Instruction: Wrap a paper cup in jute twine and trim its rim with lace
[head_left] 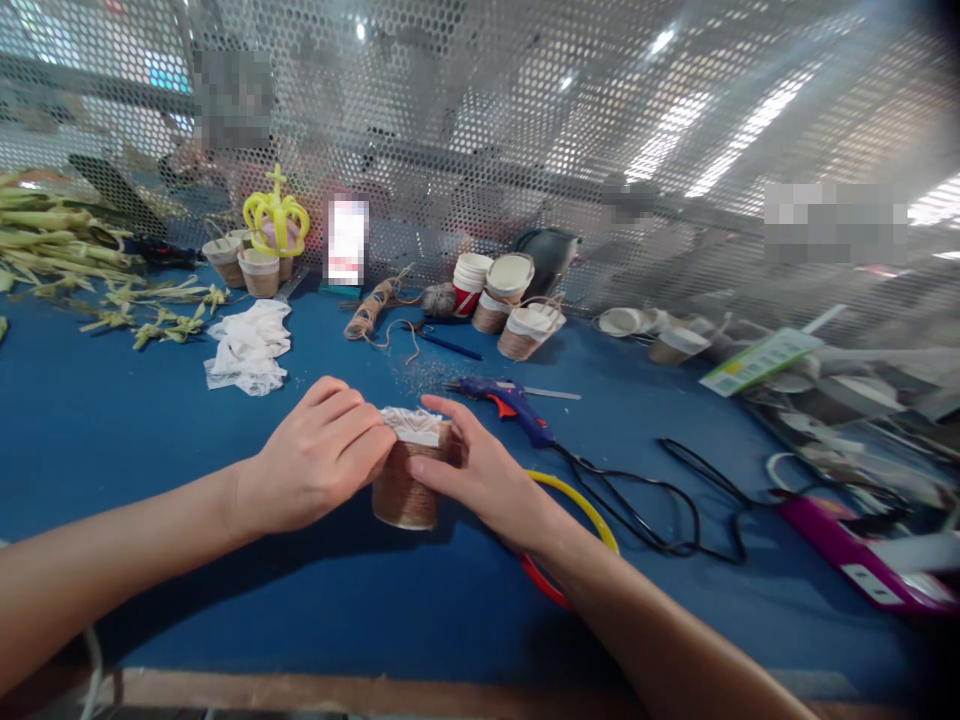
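Between my two hands is a small paper cup (405,490) wrapped in brown twine, with white lace (412,425) around its upper edge. My left hand (322,460) has its fingers curled closed at the cup's upper left rim, pinching at the lace; its fingertips are partly hidden. Around the cup's right side my right hand (472,460) is wrapped, thumb on the front and index finger up by the rim. Just beyond the right hand lies a blue hot glue gun (506,398) with a red trigger, its nozzle pointing left.
White lace fabric (251,345) lies at the left, near corn husk pieces (161,320). Twine (371,308), a pen (450,346) and twine-wrapped cups (525,330) stand toward the mesh screen (450,130). A black cord (637,490), coloured rings (589,505) and a purple power strip (847,555) are rightward.
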